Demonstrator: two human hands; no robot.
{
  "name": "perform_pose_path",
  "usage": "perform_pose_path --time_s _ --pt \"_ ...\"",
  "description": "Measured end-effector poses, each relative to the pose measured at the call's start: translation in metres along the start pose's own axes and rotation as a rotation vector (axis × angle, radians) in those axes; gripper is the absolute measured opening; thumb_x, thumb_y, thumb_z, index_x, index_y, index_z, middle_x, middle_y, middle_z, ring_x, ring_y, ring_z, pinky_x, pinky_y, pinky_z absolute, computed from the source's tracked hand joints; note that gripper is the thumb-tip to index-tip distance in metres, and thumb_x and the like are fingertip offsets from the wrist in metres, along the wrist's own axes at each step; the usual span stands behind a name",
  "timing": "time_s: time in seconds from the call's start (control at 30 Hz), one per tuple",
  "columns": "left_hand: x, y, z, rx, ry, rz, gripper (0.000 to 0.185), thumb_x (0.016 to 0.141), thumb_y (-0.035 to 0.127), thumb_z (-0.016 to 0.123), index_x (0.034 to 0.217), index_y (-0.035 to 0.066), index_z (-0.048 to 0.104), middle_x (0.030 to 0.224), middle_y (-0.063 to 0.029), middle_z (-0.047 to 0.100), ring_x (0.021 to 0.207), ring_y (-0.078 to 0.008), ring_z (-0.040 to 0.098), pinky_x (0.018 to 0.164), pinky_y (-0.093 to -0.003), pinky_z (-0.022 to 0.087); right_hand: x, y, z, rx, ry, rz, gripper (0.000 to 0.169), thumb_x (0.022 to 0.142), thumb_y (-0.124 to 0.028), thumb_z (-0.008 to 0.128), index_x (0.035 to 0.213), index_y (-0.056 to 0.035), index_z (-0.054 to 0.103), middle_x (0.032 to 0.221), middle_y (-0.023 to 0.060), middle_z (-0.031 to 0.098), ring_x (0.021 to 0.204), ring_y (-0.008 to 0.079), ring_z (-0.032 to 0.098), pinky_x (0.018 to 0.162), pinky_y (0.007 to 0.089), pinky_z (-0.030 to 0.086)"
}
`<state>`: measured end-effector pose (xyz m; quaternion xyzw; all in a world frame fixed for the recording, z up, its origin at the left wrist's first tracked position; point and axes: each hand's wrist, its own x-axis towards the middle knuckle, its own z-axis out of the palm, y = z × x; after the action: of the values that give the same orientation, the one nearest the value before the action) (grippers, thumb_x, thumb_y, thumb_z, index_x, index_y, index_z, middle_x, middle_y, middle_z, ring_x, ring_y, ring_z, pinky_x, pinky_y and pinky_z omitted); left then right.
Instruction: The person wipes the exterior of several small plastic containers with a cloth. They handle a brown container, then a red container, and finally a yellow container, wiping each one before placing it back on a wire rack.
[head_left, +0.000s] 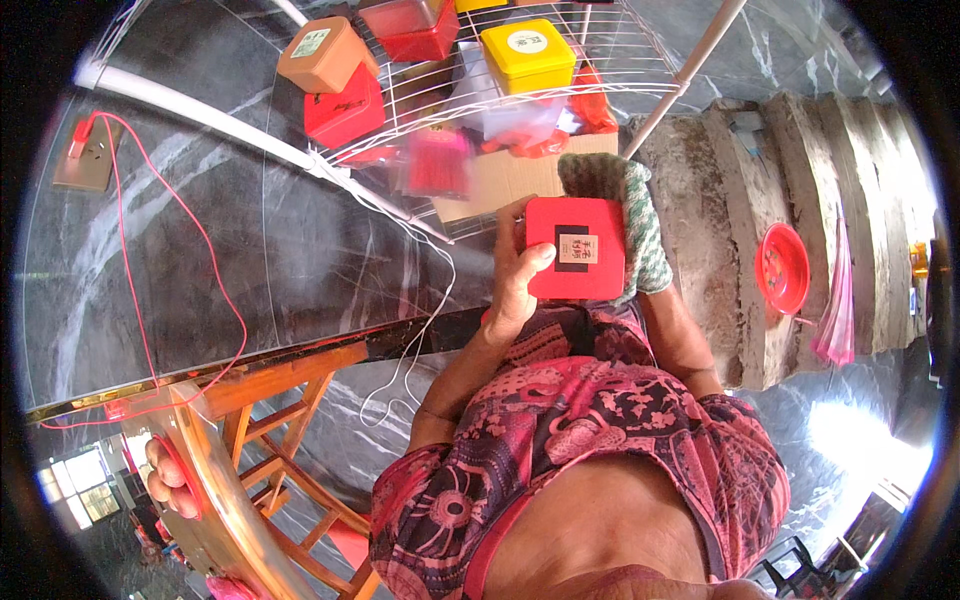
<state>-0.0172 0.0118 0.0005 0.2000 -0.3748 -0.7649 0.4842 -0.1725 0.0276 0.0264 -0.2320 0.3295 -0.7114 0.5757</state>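
Note:
A red square box with rounded corners is held in front of my body. Its top face bears a dark square and a pale label with writing. My left hand grips the box by its left side, thumb on the top face and fingers behind. A green-and-white knitted cloth or mitt lies along the box's right side and spreads above its far right corner. Inside or behind this knit is my right hand, its fingers hidden, so their closure does not show.
Ahead stands a white wire rack with a yellow box, an orange-brown box and red boxes. Concrete steps rise at right, bearing a red basin. A wooden ladder-like frame and a white cord are at left.

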Motion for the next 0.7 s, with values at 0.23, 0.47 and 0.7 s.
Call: perform_pose_path --time_s 0.23,0.47,0.7 --pt "0.006 0.01 -0.001 -0.015 0.164 0.175 0.058 0.08 0.021 0.059 0.132 0.002 0.043 0.118 -0.0107 0.054 0.11 -0.0199 0.053 0.098 -0.035 0.042 -0.012 0.0 0.006 -1.163 -0.202 -0.525 0.088 0.071 -0.032 0.075 0.143 0.0013 0.036 0.142 0.0197 0.046 0.13 0.0303 0.047 0.106 0.0338 0.035" --pt "0.023 0.017 0.0 -0.036 0.359 0.324 0.044 0.086 0.028 0.056 0.125 0.009 0.048 0.118 -0.0095 0.056 0.11 -0.0252 0.056 0.095 -0.0416 0.045 -0.024 0.031 0.024 -1.601 0.038 -0.822 0.064 0.078 -0.012 0.069 0.134 0.0067 0.045 0.129 0.0255 0.054 0.116 0.0384 0.057 0.1 0.0427 0.046" --pt "0.016 0.014 0.006 0.138 0.184 0.197 0.051 0.08 0.019 0.066 0.125 0.007 0.045 0.115 -0.0077 0.055 0.11 -0.0211 0.054 0.097 -0.0389 0.043 -0.012 0.03 0.014 -1.149 0.291 -1.046 0.048 0.084 -0.022 0.067 0.121 0.0068 0.054 0.112 0.023 0.062 0.1 0.0372 0.064 0.089 0.0398 0.051"
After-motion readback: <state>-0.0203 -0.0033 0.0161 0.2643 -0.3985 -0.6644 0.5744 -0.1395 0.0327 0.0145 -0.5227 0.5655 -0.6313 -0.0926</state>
